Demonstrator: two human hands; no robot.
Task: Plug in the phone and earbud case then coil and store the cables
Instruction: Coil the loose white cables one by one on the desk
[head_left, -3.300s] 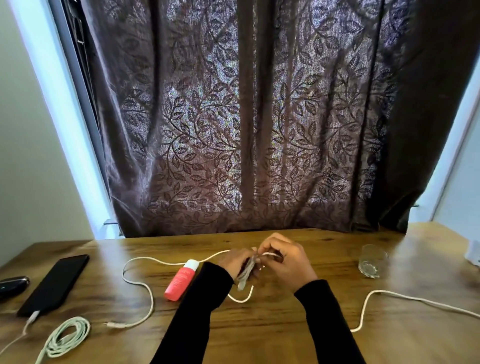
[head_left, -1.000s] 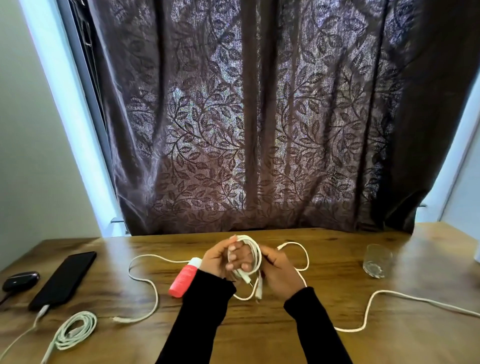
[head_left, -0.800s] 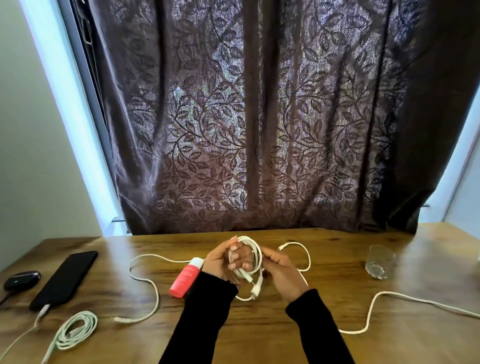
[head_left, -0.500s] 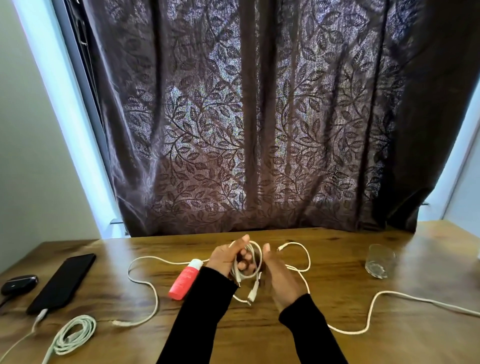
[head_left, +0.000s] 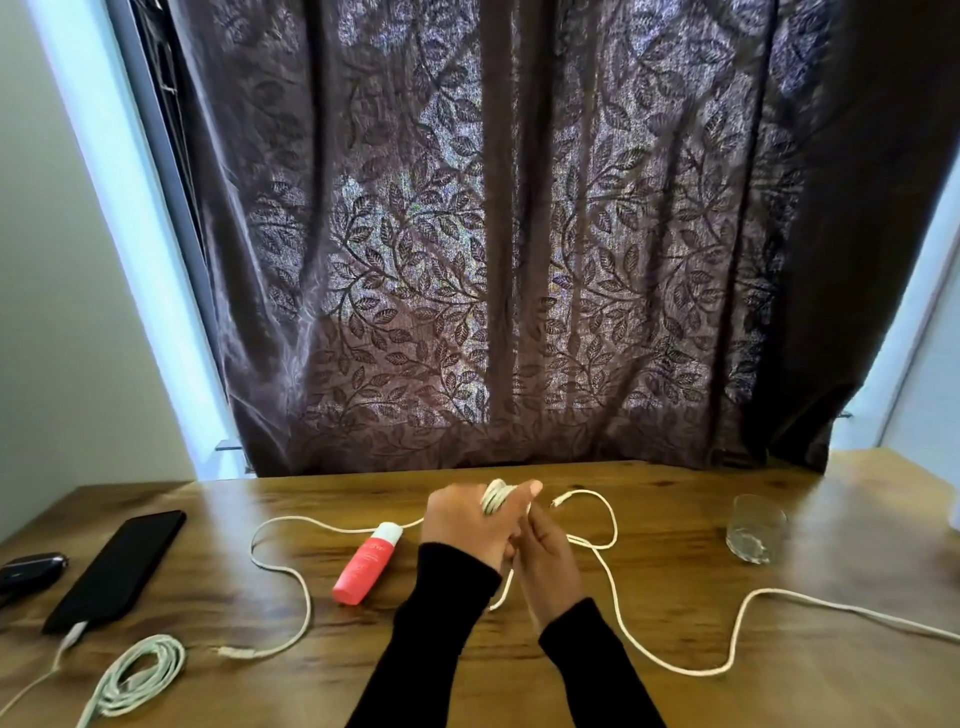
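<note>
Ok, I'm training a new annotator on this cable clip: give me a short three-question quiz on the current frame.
1. True or false: the phone has a cable plugged into its near end.
2. Which hand holds the white coil? A) left hand B) right hand C) neither
3. Fill in: the finished coil lies on the table near its front-____ corner.

Key: 1 true; 2 A; 3 left. The right hand's grip is hidden behind the left, so it is not asked.
</note>
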